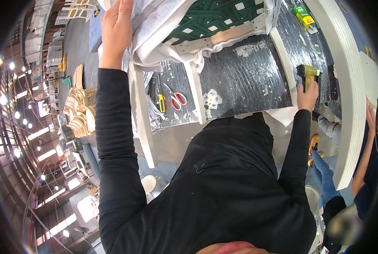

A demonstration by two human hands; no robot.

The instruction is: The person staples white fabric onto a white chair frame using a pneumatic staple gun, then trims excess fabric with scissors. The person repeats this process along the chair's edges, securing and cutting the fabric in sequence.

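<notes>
An upturned chair with pale wooden legs stands on the black-wrapped worktable. Dark green webbing crosses its underside, and white fabric hangs loosely around the seat frame. At the far left, my left hand grips the chair's fabric-covered edge; its fingertips are partly cut off by the top of the view. My right hand is closed around the handle of an olive-green handheld tool that looks like a staple gun, held over the table's right side, apart from the webbing.
On the table lie red-handled scissors, a yellow screwdriver, several small white labels and a green-yellow box. A curved pale wooden piece rises at right. Beyond it another person's arm shows. Wooden chair parts are stacked at left.
</notes>
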